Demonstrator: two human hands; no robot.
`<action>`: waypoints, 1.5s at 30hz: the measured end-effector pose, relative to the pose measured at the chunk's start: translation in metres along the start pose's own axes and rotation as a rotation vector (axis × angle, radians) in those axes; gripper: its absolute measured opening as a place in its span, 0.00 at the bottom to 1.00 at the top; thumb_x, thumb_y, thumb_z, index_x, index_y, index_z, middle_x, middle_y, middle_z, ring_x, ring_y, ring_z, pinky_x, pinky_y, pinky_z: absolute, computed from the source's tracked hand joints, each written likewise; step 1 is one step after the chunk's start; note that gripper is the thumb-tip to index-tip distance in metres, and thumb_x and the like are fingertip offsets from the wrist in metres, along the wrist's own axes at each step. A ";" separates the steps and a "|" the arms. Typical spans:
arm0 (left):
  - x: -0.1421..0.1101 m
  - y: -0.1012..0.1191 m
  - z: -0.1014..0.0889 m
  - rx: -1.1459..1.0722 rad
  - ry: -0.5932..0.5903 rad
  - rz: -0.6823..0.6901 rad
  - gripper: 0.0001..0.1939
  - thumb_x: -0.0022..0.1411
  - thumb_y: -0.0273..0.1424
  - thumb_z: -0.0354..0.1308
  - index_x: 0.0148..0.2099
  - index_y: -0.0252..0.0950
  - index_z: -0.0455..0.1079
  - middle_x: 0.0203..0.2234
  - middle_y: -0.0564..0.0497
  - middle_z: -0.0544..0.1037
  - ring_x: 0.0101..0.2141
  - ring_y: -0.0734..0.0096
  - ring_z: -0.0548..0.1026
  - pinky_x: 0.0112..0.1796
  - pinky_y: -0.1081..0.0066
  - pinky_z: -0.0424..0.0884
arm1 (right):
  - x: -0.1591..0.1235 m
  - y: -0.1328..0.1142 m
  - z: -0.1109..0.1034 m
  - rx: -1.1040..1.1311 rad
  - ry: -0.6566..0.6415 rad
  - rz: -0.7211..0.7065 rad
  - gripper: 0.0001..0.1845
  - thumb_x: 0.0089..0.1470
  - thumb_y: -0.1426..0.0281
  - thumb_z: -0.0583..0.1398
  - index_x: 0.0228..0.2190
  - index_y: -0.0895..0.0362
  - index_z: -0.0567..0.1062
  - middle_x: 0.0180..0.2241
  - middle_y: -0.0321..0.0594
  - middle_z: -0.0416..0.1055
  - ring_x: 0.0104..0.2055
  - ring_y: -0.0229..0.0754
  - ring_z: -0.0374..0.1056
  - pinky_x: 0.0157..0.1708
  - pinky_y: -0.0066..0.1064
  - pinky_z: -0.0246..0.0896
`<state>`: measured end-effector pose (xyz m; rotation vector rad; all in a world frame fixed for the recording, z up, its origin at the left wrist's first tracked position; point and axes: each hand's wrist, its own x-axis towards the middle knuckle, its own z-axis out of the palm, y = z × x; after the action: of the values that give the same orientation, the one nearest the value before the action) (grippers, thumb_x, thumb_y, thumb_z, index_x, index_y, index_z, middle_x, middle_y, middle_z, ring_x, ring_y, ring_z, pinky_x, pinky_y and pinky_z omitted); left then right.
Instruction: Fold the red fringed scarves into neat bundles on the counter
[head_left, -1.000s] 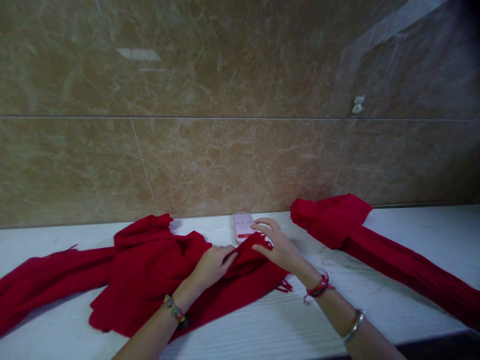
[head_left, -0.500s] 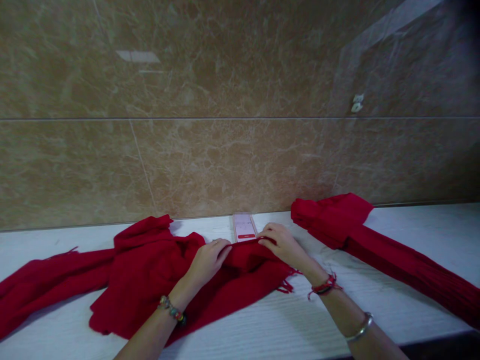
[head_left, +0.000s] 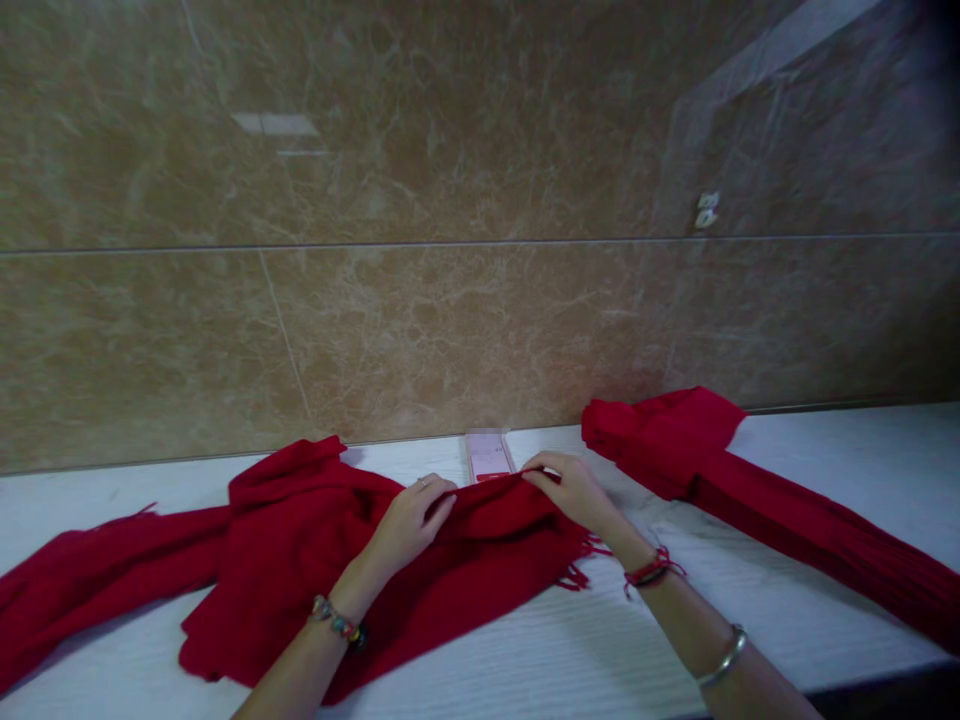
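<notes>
A red scarf (head_left: 465,590) with fringed ends lies bunched on the white table, its fringe near my right wrist. My left hand (head_left: 417,515) grips the scarf's upper edge, the fingers curled over the cloth. At the right end of that same edge, my right hand (head_left: 564,488) pinches the fabric between thumb and fingers. Between the two hands the edge is drawn fairly straight and slightly raised. Just behind it lies a phone (head_left: 489,455) with a lit screen, its lower part covered by the cloth. The heap of scarf to the left is loosely folded.
Another red cloth (head_left: 697,450), folded long and narrow, stretches across the right side of the table (head_left: 600,640). A marbled tile wall (head_left: 450,330) rises along the table's back edge, with a small white fitting (head_left: 706,210) on it. A dark gap shows at the lower right.
My hands have moved slightly apart along the scarf's edge, drawing it straighter between them. My right hand is a little farther right. The phone and the other red cloth stay put.
</notes>
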<state>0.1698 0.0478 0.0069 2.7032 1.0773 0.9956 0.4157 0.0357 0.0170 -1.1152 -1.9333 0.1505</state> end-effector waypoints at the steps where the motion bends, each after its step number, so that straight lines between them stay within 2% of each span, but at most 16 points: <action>1: 0.000 -0.002 -0.002 -0.016 0.026 0.008 0.09 0.61 0.28 0.44 0.38 0.34 0.66 0.31 0.48 0.72 0.34 0.71 0.69 0.38 0.71 0.66 | 0.001 0.004 -0.003 -0.027 0.014 0.020 0.07 0.51 0.73 0.55 0.26 0.57 0.73 0.27 0.39 0.73 0.30 0.40 0.67 0.32 0.31 0.61; 5: 0.000 -0.001 -0.001 -0.028 0.052 0.003 0.09 0.61 0.27 0.44 0.37 0.35 0.65 0.32 0.48 0.72 0.35 0.71 0.69 0.39 0.70 0.66 | -0.001 0.001 0.000 -0.114 -0.057 -0.091 0.07 0.50 0.71 0.57 0.32 0.58 0.73 0.33 0.43 0.72 0.38 0.43 0.66 0.40 0.37 0.59; 8: -0.001 0.004 0.006 0.001 -0.010 0.011 0.09 0.61 0.27 0.44 0.37 0.36 0.66 0.31 0.49 0.72 0.33 0.71 0.70 0.36 0.71 0.67 | -0.005 -0.017 0.014 -0.102 -0.133 -0.253 0.25 0.44 0.65 0.62 0.45 0.57 0.67 0.44 0.47 0.67 0.48 0.47 0.60 0.49 0.42 0.52; 10: -0.002 0.009 0.010 0.024 -0.045 0.035 0.10 0.62 0.26 0.43 0.37 0.35 0.66 0.31 0.49 0.72 0.32 0.72 0.70 0.35 0.72 0.67 | -0.008 -0.027 0.026 -0.097 -0.163 -0.290 0.29 0.43 0.64 0.63 0.48 0.57 0.64 0.46 0.48 0.66 0.50 0.47 0.59 0.51 0.44 0.49; 12: -0.002 0.012 0.012 0.031 -0.054 0.063 0.10 0.62 0.27 0.43 0.38 0.36 0.66 0.31 0.49 0.72 0.32 0.72 0.70 0.34 0.73 0.67 | -0.009 -0.030 0.034 -0.098 -0.169 -0.283 0.21 0.47 0.68 0.61 0.44 0.57 0.67 0.42 0.46 0.69 0.46 0.45 0.62 0.51 0.44 0.49; 15: -0.002 0.011 0.008 0.038 -0.055 0.080 0.11 0.63 0.29 0.43 0.38 0.36 0.66 0.31 0.50 0.72 0.32 0.73 0.70 0.34 0.74 0.67 | -0.007 -0.024 0.035 -0.055 -0.159 -0.220 0.07 0.51 0.73 0.55 0.33 0.56 0.73 0.32 0.41 0.73 0.36 0.42 0.67 0.45 0.40 0.56; 19: -0.001 -0.003 -0.004 0.108 -0.057 0.038 0.11 0.63 0.30 0.43 0.37 0.36 0.67 0.30 0.50 0.73 0.31 0.72 0.70 0.34 0.73 0.67 | -0.001 -0.003 0.015 0.033 -0.025 -0.061 0.09 0.53 0.71 0.53 0.28 0.56 0.73 0.29 0.40 0.73 0.32 0.41 0.67 0.34 0.33 0.61; 24: 0.001 -0.010 -0.011 0.093 0.053 0.013 0.10 0.62 0.28 0.44 0.36 0.35 0.67 0.32 0.48 0.72 0.35 0.70 0.69 0.38 0.70 0.67 | 0.000 0.011 0.002 -0.062 0.123 0.063 0.10 0.53 0.70 0.51 0.27 0.57 0.72 0.28 0.41 0.71 0.31 0.42 0.66 0.35 0.35 0.61; 27: 0.001 -0.001 -0.006 0.049 0.031 0.027 0.10 0.61 0.28 0.45 0.35 0.36 0.67 0.31 0.49 0.71 0.33 0.71 0.68 0.37 0.71 0.67 | -0.004 -0.004 0.012 -0.098 0.084 -0.057 0.10 0.51 0.68 0.55 0.36 0.56 0.71 0.36 0.45 0.70 0.41 0.45 0.64 0.43 0.40 0.57; 30: -0.001 0.008 0.002 0.011 -0.034 0.046 0.09 0.61 0.27 0.45 0.37 0.37 0.67 0.31 0.50 0.71 0.33 0.72 0.69 0.36 0.72 0.67 | -0.008 -0.024 0.027 -0.096 -0.059 -0.193 0.23 0.47 0.65 0.60 0.47 0.54 0.65 0.46 0.45 0.65 0.50 0.46 0.59 0.52 0.45 0.47; 32: -0.001 0.011 0.005 -0.022 -0.050 0.058 0.08 0.60 0.27 0.46 0.37 0.37 0.66 0.31 0.50 0.71 0.33 0.72 0.69 0.36 0.72 0.67 | -0.009 -0.032 0.036 -0.087 -0.153 -0.228 0.20 0.47 0.66 0.60 0.44 0.54 0.68 0.43 0.44 0.69 0.47 0.45 0.61 0.52 0.45 0.47; 34: -0.002 0.011 0.003 -0.046 -0.047 0.065 0.07 0.60 0.27 0.47 0.37 0.36 0.66 0.31 0.50 0.71 0.33 0.72 0.69 0.36 0.73 0.67 | -0.009 -0.032 0.039 -0.040 -0.189 -0.201 0.09 0.49 0.69 0.58 0.36 0.54 0.72 0.35 0.42 0.72 0.41 0.43 0.65 0.47 0.41 0.54; 36: -0.002 0.008 -0.002 -0.048 -0.033 0.055 0.06 0.59 0.28 0.48 0.36 0.36 0.65 0.31 0.50 0.71 0.33 0.72 0.69 0.36 0.73 0.66 | -0.008 -0.026 0.035 0.040 -0.160 -0.121 0.06 0.51 0.70 0.56 0.30 0.55 0.73 0.30 0.41 0.73 0.35 0.42 0.67 0.40 0.36 0.59; 39: -0.002 0.001 -0.014 -0.047 -0.006 0.041 0.04 0.59 0.29 0.49 0.34 0.35 0.64 0.30 0.50 0.71 0.32 0.71 0.68 0.35 0.72 0.66 | -0.003 -0.006 0.020 0.155 -0.037 0.017 0.09 0.51 0.66 0.55 0.26 0.56 0.73 0.28 0.40 0.73 0.31 0.41 0.67 0.34 0.33 0.61; 42: -0.002 -0.005 -0.024 -0.089 0.034 0.061 0.04 0.58 0.29 0.50 0.34 0.35 0.65 0.29 0.50 0.71 0.32 0.72 0.69 0.35 0.72 0.65 | 0.001 0.019 0.001 0.201 0.144 0.155 0.14 0.49 0.60 0.54 0.23 0.57 0.72 0.25 0.39 0.72 0.29 0.43 0.67 0.31 0.33 0.61; 45: -0.003 -0.004 -0.027 -0.141 0.048 0.060 0.03 0.56 0.29 0.51 0.33 0.34 0.65 0.28 0.51 0.71 0.30 0.73 0.68 0.34 0.73 0.65 | 0.002 0.033 -0.009 0.122 0.305 0.254 0.17 0.48 0.58 0.53 0.23 0.58 0.71 0.24 0.42 0.71 0.28 0.45 0.66 0.31 0.37 0.62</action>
<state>0.1500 0.0440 0.0256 2.6258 0.9004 1.1061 0.4425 0.0538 0.0077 -1.2227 -1.4921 0.2200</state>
